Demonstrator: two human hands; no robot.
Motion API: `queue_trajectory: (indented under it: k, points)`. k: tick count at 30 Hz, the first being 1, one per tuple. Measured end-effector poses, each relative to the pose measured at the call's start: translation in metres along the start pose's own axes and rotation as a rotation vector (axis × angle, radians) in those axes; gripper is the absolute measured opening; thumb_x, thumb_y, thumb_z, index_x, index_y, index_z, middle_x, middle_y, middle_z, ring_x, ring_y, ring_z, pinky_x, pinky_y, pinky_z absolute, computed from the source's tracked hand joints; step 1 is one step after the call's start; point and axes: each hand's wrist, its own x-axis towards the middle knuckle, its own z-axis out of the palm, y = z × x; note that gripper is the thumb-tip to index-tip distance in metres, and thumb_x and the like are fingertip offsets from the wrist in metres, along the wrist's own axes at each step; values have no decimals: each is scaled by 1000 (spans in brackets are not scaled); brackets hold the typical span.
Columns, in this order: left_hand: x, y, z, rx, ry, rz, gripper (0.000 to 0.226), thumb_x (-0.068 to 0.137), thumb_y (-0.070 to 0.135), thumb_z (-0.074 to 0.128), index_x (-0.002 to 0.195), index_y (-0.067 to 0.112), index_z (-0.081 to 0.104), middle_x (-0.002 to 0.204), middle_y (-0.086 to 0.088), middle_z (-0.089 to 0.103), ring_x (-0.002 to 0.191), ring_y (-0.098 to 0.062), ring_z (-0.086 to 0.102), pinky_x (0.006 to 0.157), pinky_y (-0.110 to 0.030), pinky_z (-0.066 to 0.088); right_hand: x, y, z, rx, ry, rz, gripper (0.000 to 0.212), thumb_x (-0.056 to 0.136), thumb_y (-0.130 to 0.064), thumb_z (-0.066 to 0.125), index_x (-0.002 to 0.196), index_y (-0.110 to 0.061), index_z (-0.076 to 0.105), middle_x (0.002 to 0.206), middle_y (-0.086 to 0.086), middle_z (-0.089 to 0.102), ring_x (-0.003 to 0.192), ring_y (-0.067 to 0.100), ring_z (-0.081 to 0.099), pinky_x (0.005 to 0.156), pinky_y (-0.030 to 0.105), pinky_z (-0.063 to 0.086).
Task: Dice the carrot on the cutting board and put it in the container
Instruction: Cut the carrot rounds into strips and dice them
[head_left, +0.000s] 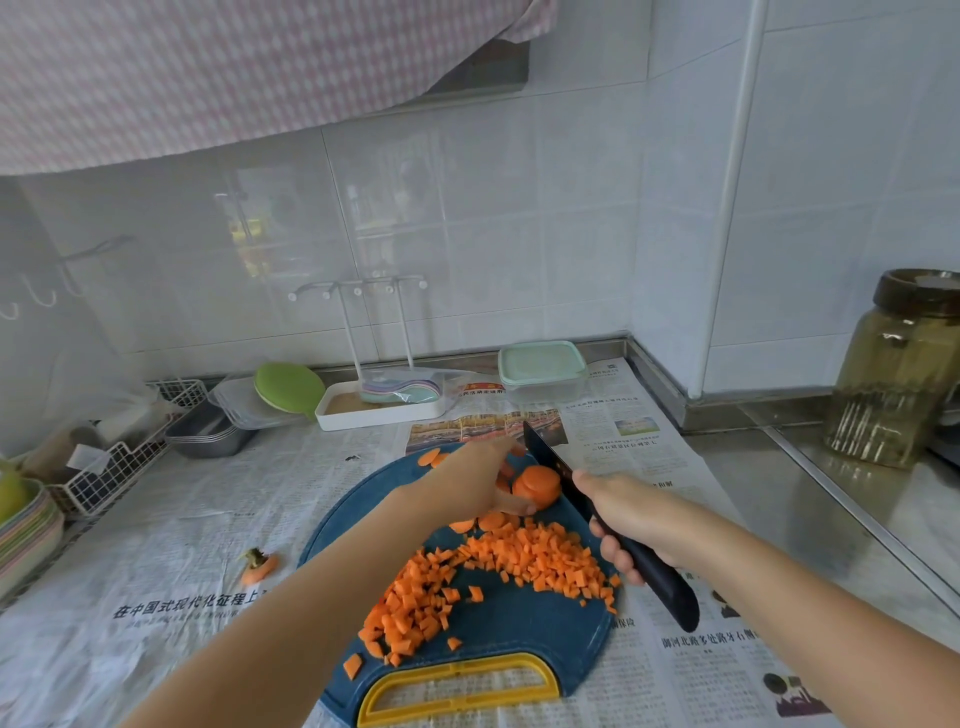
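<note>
Carrot lies mostly on the blue cutting board in the middle of the newspaper that covers the table. At the far left stand a stack of pastel plates and a white wire basket, with a metal tray behind them. Nearer the board, a cut-off carrot top lies by itself on the paper. Against the back wall a green spoon leans beside a white rack tray. On the board, a broad heap of diced carrot curves across its middle, and a few loose rounds lie at its far edge. The left hand reaches over the far part of the board, its fingers bent down over a stack of carrot slices and its thumb at the near side of the stack, pinning it in place. Just right of the stack stands the dark blade of the knife, tip pointing away. The right hand has its fingers wrapped tightly round the dark handle. Behind the board, well apart from it, the container sits on the newspaper with its pale green lid on. At the far right a brown-lidded glass jar stands on the bare steel.
</note>
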Motion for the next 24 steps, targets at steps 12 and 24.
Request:
queue_trajectory:
  k: [12,24]
  points:
    - [-4,0,-11,53,48,54,68,82,49,66,140,22,43,137,-1,51,119,-18,51,94,-30,41,-1,-2,-3,-13,-7,11,57,98,-62,33,74,-13,46,40,-1,43,28,12,37,38,16,34]
    - [2,10,13,168,69,55,57,94,42,52,144,21,38,139,-5,49,125,-20,46,98,-28,37,-3,-3,4,4,-23,-4,56,99,-61,32,75,-13,47,42,-1,43,31,11,37,38,17,35]
